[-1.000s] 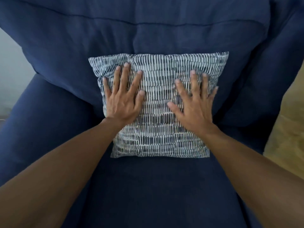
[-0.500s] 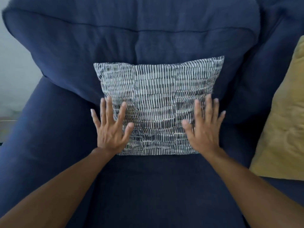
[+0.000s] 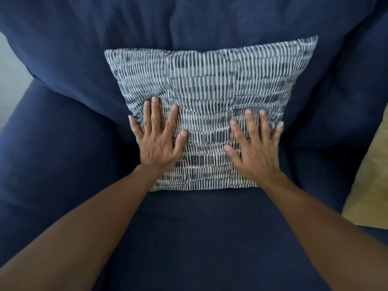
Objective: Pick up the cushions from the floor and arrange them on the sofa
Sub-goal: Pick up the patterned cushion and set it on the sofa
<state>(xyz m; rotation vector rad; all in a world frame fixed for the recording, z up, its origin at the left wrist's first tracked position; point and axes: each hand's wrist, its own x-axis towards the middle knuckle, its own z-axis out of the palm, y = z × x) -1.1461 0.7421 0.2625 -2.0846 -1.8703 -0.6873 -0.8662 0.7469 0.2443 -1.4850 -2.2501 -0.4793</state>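
A square cushion (image 3: 205,85) with a white and dark grey dashed pattern leans against the backrest of the dark blue sofa (image 3: 189,238), its lower edge on the seat. My left hand (image 3: 156,139) lies flat on the cushion's lower left part, fingers spread. My right hand (image 3: 255,147) presses flat on the lower right part, fingers spread too. The fabric dents and creases under both palms. Neither hand grips anything.
A mustard yellow cushion (image 3: 369,185) rests on the seat at the right edge of view, partly cut off. The sofa's left armrest (image 3: 42,154) rises at the left, with a pale wall (image 3: 10,68) behind it.
Both hands slid down the cushion to its lower corners, then moved back up a little and now press into its lower half. The view has come closer to the cushion.
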